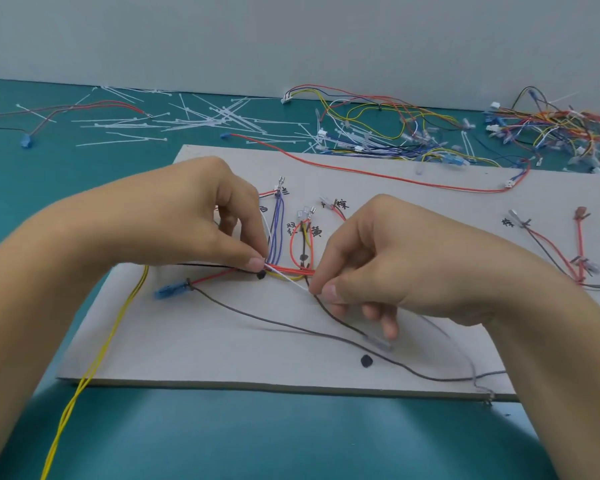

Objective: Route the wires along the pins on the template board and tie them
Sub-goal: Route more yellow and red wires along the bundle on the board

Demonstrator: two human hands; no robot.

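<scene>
The teal table point(291, 438) carries everything, and the grey template board point(222, 351) lies flat at its near edge, so both hands can work over it without reaching. Behind the board, a heap of spare harnesses point(551, 126) sits at the far right and loose cable ties point(201, 116) are scattered across the back, probably as stock kept clear of the work. The left hand point(201, 216) comes down from above with its grip closed, thumb and forefinger pinching one end of a thin white strand just where the wire bundle point(291, 271) turns a corner. The right hand point(388, 258) has its grip closed on the other end, its other fingers loosely curled below. The bundle of red and yellow wires runs level between the two hands on the middle of the board, and purple wires rise from its left end to a labelled terminal. The strand, which looks like a white tie point(288, 279), slants across the bundle and is held taut, apparently so it can be cinched. A black pin point(261, 275) stands just beside the left thumb, marking the bend where a tie seems to belong.
</scene>
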